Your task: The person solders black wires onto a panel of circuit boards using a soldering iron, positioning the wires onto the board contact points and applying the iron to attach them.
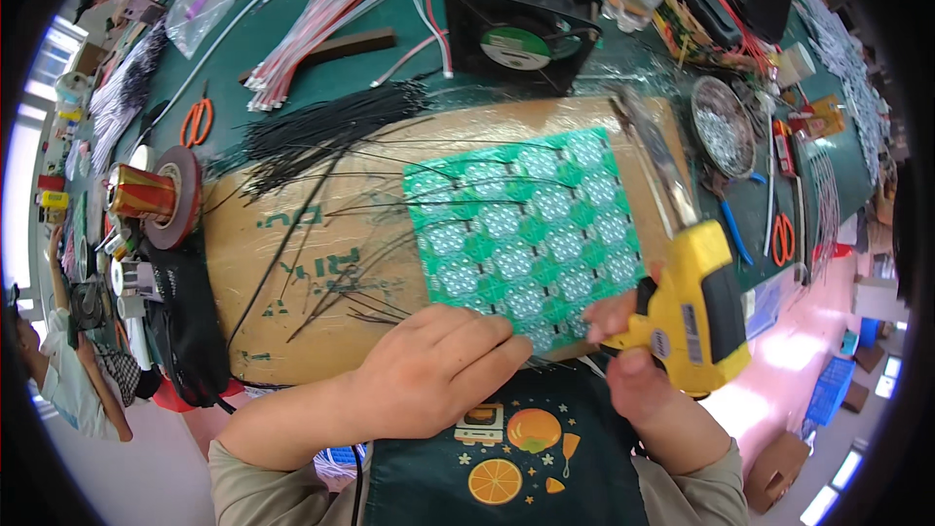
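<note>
My left hand [443, 370] rests at the lower-left edge of a green circuit board panel [523, 234], its fingers curled together. What they pinch, if anything, is hidden under the knuckles. In my right hand [633, 375] is a yellow-and-black soldering gun [703, 307], at the panel's lower-right corner. Its long metal barrel [662, 166] reaches up and away along the panel's right side. The panel carries rows of white-dotted round boards. Several thin black wires [487, 203] lie across it from the left.
A brown cardboard sheet [243, 273] lies under the panel. Beyond it are a bundle of black wires [331, 127], red-and-white wires [321, 29] and a black fan [521, 29]. A spool [175, 197] stands left; a metal bowl [723, 122] and orange-handled scissors [782, 239] lie right.
</note>
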Tool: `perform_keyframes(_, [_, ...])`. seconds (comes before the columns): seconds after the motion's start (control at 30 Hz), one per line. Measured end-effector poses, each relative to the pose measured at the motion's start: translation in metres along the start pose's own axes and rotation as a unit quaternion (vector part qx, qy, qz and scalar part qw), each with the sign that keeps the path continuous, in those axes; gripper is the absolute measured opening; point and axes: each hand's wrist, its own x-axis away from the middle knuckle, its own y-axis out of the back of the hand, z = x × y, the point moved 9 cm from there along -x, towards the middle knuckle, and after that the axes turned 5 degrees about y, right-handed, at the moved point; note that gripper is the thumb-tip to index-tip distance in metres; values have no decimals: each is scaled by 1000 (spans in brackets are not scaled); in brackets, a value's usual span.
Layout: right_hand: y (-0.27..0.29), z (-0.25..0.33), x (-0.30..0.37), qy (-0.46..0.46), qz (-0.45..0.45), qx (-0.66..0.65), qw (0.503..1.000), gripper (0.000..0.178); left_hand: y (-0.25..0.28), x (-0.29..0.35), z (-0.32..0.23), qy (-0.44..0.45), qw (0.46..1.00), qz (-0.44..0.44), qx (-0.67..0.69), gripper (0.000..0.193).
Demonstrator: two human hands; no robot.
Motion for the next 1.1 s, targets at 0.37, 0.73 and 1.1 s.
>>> perform_keyframes(0.37, [-41, -8, -4, 87, 69, 95, 989, 29, -11, -1, -21, -30, 999, 14, 32, 36])
perform_keyframes(0.73, [-18, -13, 18, 14, 110, 51, 992, 36, 37, 7, 10, -23, 970, -14, -241, 41])
perform_keyframes(1.1, [1, -27, 61, -181, 250, 85, 948, 56, 19, 44, 54, 74, 975, -63, -201, 45])
